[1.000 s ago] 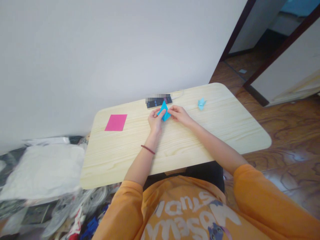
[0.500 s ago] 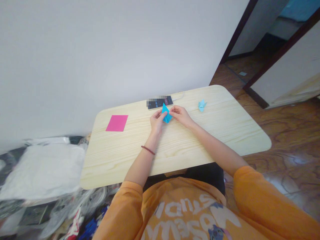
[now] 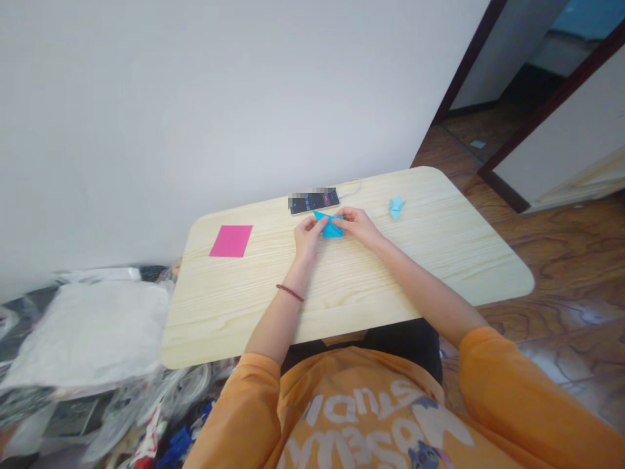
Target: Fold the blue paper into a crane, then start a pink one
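- Blue folded paper [image 3: 331, 228]: narrow pointed shape, tip aimed left, between both hands, just in front of the phone. Contact with the table: cannot tell.
- Left hand [image 3: 307, 238]: thumb and fingers narrow, pinching the paper's left part.
- Right hand [image 3: 354, 225]: fingertips [image 3: 339, 213] pinched narrow on the paper's right part. Hands nearly touching.
- Red bead bracelet [image 3: 290, 292] on left wrist.
- Black smartphone [image 3: 313, 201] near far table edge, part of it pixelated; white cable [image 3: 352, 189] runs off it to the right.
- Small light-blue origami piece [image 3: 396, 206] right of the hands, well apart.
- Pink paper square [image 3: 230, 241] lies flat left of the hands.
- All on pale wood table [image 3: 439, 260], rounded corners, against a white wall [image 3: 195, 98].
- Orange sweatshirt [image 3: 361, 417] on the person. Wood floor [image 3: 561, 260] right; white cushion [image 3: 88, 332] and plastic bags [image 3: 127, 410] lower left.
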Tool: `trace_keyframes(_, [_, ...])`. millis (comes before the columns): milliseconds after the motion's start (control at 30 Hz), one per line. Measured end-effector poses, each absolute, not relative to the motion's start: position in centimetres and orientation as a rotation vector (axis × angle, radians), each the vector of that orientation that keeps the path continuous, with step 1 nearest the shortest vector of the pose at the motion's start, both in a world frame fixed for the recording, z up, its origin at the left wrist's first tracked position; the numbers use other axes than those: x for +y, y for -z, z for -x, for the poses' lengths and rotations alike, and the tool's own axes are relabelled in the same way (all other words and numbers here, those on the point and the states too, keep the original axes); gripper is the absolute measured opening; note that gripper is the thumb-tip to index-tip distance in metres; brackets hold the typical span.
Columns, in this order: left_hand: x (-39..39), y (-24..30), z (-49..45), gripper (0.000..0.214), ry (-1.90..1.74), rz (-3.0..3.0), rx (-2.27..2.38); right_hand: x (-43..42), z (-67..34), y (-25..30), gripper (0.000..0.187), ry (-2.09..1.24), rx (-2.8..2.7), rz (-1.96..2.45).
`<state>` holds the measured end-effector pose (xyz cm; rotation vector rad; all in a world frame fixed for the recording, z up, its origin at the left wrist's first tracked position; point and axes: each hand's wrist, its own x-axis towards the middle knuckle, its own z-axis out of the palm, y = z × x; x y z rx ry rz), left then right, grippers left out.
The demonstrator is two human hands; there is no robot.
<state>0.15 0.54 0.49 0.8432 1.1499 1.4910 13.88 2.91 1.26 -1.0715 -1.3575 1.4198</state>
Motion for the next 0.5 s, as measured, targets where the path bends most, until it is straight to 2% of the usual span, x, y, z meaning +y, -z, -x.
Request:
trace_keyframes(233, [0.9, -0.4, 0.7, 0.015, -1.384, -0.995, 1.236, 3.4, -14.6, -1.1, 0.024, -1.163, -1.55, 1.145])
trace_keyframes(400, [0.8, -0.4, 1.1, 0.01, -1.328, -1.056, 1.284, 3.4, -14.6, -1.0, 0.02, -1.143, -1.642, 1.119])
trace_keyframes(500, [0.9, -0.8, 1.7, 0.007, -1.259, -1.072, 1.314, 3.6, -14.8, -1.0, 0.024, -1.139, -1.64, 1.125])
